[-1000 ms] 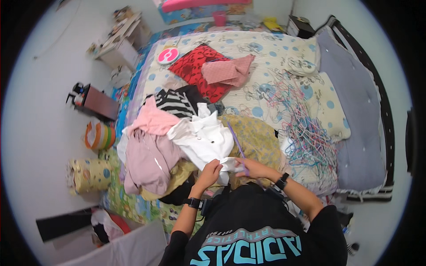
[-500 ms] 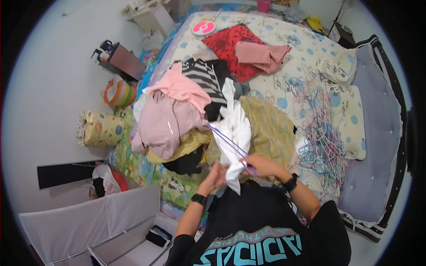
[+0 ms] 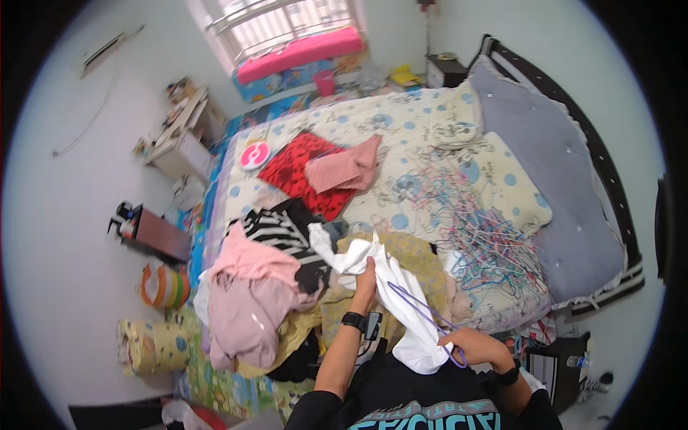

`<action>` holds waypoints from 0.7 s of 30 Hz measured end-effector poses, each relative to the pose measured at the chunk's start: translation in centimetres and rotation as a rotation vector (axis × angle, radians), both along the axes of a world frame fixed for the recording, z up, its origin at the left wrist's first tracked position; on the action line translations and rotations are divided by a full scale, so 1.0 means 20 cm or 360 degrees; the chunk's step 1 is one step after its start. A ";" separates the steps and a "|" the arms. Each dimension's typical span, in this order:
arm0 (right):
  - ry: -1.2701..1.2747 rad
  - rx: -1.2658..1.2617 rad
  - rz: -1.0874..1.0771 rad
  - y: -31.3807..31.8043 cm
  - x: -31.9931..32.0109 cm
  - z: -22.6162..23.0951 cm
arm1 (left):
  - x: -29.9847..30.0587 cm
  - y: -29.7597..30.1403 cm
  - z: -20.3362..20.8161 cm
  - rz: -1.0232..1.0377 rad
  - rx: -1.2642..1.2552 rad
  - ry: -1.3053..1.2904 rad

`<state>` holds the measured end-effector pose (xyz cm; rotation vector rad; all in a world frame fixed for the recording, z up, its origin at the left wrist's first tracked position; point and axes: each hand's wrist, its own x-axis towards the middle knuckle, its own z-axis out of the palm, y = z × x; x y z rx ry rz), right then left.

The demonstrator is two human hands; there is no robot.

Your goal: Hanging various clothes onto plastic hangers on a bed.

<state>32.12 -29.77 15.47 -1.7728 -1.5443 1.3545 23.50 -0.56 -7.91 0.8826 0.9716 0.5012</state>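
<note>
A long white garment (image 3: 419, 350) stretches before my body, bunched and partly folded; its exact kind cannot be made out. My left hand (image 3: 366, 278) is closed on its upper part, fingers mostly hidden. At the lower right, my right hand (image 3: 479, 348) grips a thin purple clothes hanger (image 3: 428, 318) by its hook end, close to the garment's lower end. The hanger lies slanted along the white cloth. Just beyond, a yellow patterned cloth (image 3: 387, 251) is spread on the bed. To the left are a pink garment (image 3: 261, 258) and a mauve garment (image 3: 244, 315).
A tangled heap of coloured hangers (image 3: 487, 251) covers the bed's right side, beside a pillow (image 3: 512, 183). Farther back lie a red cloth (image 3: 301, 161), a folded pink checked cloth (image 3: 340, 172) and a round pink-and-white object (image 3: 254, 155). A striped basket (image 3: 165, 285) stands left.
The view has tilted up, bringing the window in. My left hand has moved from the garment's lower end to its upper part; my right hand still grips the hanger.
</note>
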 end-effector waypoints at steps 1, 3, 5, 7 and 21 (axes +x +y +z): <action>-0.0027 -0.0001 -0.0059 -0.04 0.01 0.01 | 0.07 0.02 0.09 -0.0103 0.0371 0.0059; 0.0216 0.0312 -0.0272 -0.19 0.03 0.04 | 0.17 -0.02 0.39 -0.0290 0.0791 0.0035; 0.0478 0.0212 -0.0760 -0.31 0.04 0.22 | 0.20 -0.04 0.77 -0.0486 0.1173 -0.0109; 0.0059 0.0589 -0.0991 -0.56 0.13 0.20 | 0.21 -0.07 1.15 -0.0693 0.1421 -0.0230; -0.0246 0.1198 -0.1252 -0.52 0.21 0.57 | -0.09 -0.03 1.82 -0.1836 0.1948 -0.0379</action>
